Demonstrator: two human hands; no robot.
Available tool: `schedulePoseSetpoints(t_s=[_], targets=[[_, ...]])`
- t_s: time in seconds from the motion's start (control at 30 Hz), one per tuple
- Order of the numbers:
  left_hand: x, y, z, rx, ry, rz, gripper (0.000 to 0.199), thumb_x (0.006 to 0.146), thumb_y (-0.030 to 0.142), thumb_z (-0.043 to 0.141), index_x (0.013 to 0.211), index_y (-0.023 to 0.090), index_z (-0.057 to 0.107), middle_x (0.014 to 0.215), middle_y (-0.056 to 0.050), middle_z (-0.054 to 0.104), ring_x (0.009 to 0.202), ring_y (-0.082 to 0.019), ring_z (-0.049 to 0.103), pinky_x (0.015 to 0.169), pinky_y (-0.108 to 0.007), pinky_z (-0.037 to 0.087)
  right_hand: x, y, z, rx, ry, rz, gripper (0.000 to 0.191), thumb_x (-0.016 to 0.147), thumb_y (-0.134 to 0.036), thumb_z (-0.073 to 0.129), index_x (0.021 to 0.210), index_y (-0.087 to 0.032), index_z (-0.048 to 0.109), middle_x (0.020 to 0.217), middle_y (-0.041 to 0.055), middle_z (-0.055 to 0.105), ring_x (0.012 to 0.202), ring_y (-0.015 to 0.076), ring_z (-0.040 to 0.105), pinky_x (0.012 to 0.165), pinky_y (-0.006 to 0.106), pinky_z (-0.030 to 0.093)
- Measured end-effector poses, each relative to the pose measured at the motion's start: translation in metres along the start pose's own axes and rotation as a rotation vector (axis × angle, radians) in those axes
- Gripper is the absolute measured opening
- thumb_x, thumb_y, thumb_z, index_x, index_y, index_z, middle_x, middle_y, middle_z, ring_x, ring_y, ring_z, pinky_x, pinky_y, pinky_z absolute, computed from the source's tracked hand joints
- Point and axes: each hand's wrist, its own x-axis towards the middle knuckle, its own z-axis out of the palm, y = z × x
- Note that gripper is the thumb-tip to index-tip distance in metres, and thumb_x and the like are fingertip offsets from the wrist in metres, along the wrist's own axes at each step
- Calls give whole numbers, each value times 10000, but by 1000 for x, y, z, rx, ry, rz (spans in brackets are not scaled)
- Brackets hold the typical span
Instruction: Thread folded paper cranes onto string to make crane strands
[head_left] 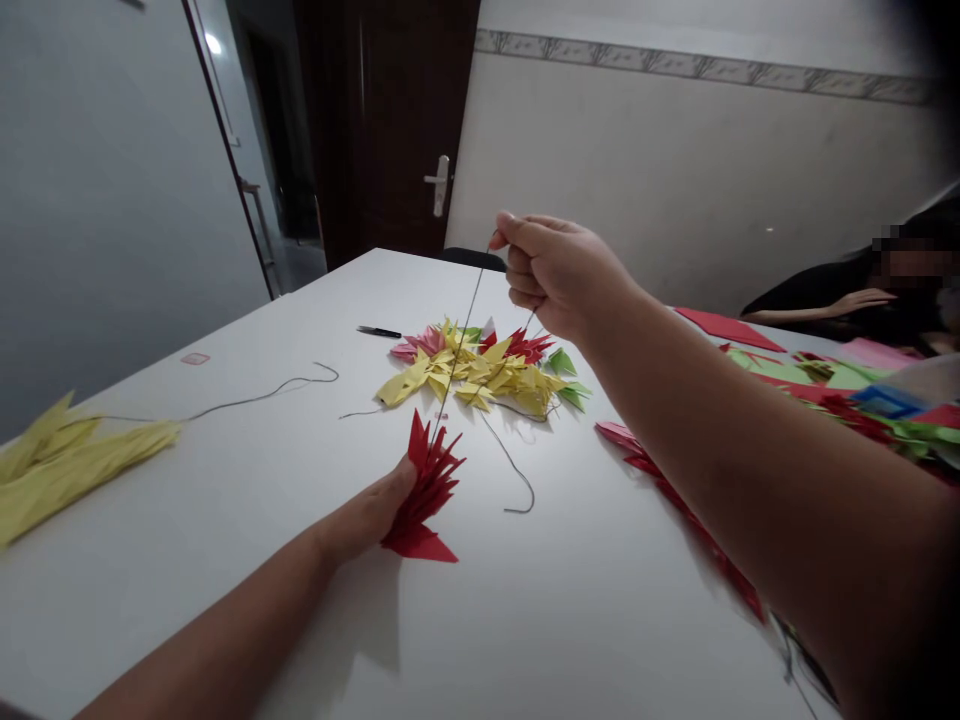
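Observation:
My left hand [367, 515] grips a stack of folded red origami paper [427, 500] low in the middle of the view. My right hand [553, 275] is raised above the table and pinches a thin grey wire [463, 335], which runs down into the red stack. Beneath the wire lies a heap of folded yellow, red, pink and green paper pieces [480, 375]. A loose wire end [514, 475] curls on the white table [570, 620] beside it. Neither hand touches the heap.
A bundle of yellow folded paper [67, 465] trails a wire at the left. A black-handled tool [379, 332] lies behind the heap. A strung red paper row [679, 510] lies at the right, near coloured paper sheets [825, 375] and a co-worker's hand [862, 300]. A dark door [382, 120] stands behind.

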Motion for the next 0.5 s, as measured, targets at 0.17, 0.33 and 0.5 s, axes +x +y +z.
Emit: schedulePoseSetpoints(t_s=[0.17,0.33,0.5], targets=[[8,-3,-4,-129,41,21,676,786,704,267,1222,243,499,1370,-52,398,1239,-237,382,1034,-377,317,-5,-5,-7,-28,-34,-8,247,900,-226,458,666,-149,454,400,-97,174,334,23,114,335,172,104],[13,0,2,-178,140,41,586,814,631,361,1189,212,524,1314,-71,469,1181,-232,458,985,-384,387,-22,-31,1,-42,-163,-71,288,918,-230,437,645,-140,458,391,-93,177,342,16,114,367,177,83],[13,4,4,-154,112,134,673,762,686,388,1203,189,496,1243,-120,522,1103,-290,514,882,-424,442,-35,-55,8,-77,-230,-162,299,928,-240,419,646,-146,454,404,-87,159,345,18,109,374,193,71]])
